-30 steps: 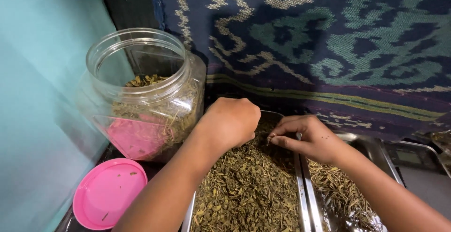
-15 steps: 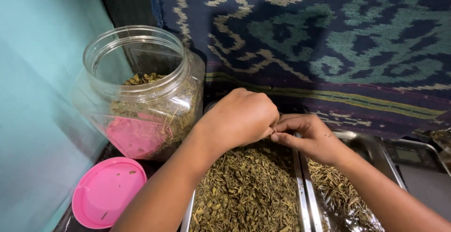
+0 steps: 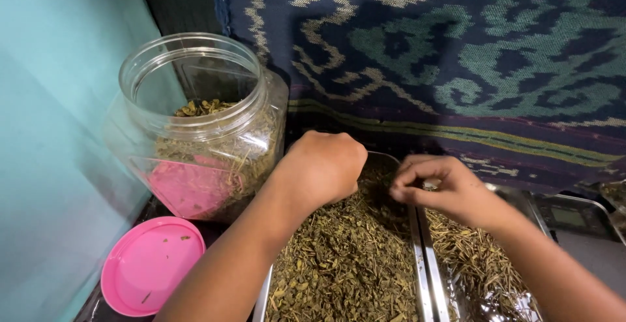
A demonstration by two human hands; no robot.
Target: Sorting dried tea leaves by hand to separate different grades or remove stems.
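The left hand [image 3: 324,167] sits curled into a loose fist over the far end of a metal tray [image 3: 262,296] heaped with dried herb flakes [image 3: 339,263]. Its knuckles face up and its fingers are tucked under into the heap, so what they hold, if anything, cannot be told. Just beside it at 3 o'clock, the right hand [image 3: 450,188] hovers over the seam where this tray meets a second metal tray [image 3: 427,276] — its thumb and fingers [image 3: 405,195] are pressed together in a pinch, though the bit between them is too small to make out. The second tray carries thin dried stems [image 3: 473,263], straw-coloured and sparser than the flakes.

At 10 o'clock from the left hand stands a clear plastic jar [image 3: 195,126], wide-mouthed and open, partly filled with the same dried plant matter, a pink panel showing through its lower wall. Its pink lid [image 3: 153,273] lies flat at 8 o'clock, near the jar's foot, with a few crumbs on it.

A dark blue woven cloth [image 3: 456,54] with green and cream patterns hangs behind the trays. A turquoise wall [image 3: 52,133] runs along the left — and at 3 o'clock, by the edge, part of a small digital scale [image 3: 570,217] shows.
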